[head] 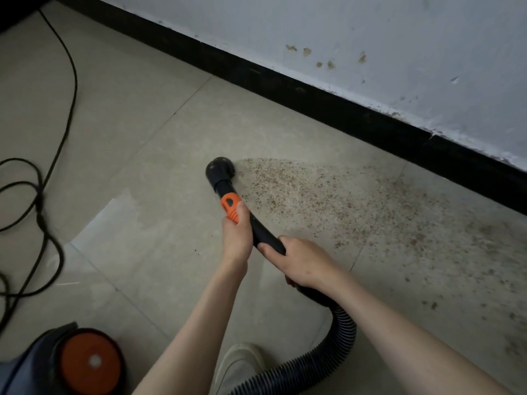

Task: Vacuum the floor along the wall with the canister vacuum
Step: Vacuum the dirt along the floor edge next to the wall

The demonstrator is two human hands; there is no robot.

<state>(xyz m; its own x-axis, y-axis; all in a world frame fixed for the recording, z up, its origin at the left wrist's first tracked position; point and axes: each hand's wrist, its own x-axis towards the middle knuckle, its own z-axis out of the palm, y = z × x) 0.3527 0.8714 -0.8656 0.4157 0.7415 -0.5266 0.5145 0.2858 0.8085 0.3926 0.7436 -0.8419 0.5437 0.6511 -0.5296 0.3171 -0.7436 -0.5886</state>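
Nozzle (219, 168) at the grit patch (328, 195) edge, baseboard (313, 101) near

Left hand (236, 238): forearm extended forward, fingers curled in a closed grip.
Right hand (302, 262): behind left, fingers wrapped closed.

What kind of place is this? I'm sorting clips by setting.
Probably an indoor room, home or workplace unclear. It has a beige tiled floor, a black baseboard under a scuffed, stained white wall, and a black power cord lying beside a dark canister vacuum with an orange round cap.
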